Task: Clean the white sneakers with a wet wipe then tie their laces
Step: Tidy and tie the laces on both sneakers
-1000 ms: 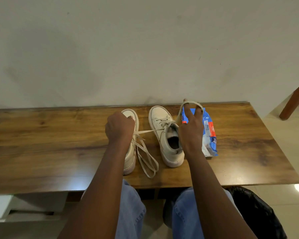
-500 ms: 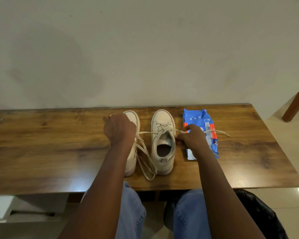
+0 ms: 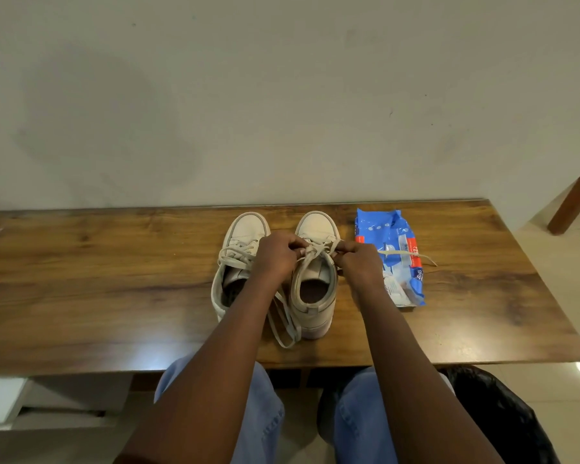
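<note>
Standing mid-worktop (image 3: 98, 279), the left sneaker (image 3: 245, 229) and right sneaker (image 3: 313, 316) are set side by side, toes at 12 o'clock. A wipe pack (image 3: 382, 226) lies at 3 o'clock. The left hand (image 3: 277, 259) and right hand (image 3: 360, 262) are curled over the right sneaker, each pinching its laces (image 3: 318, 251). These are judged soft, light and slack; a grip near the knot is advised.

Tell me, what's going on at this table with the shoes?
A person seated at a wooden table is tying a white sneaker. The left hand and right hand both pinch its laces above the tongue. The second sneaker stands beside it on the left. A blue wet-wipe pack lies to the right, with one lace end trailing across it.
</note>
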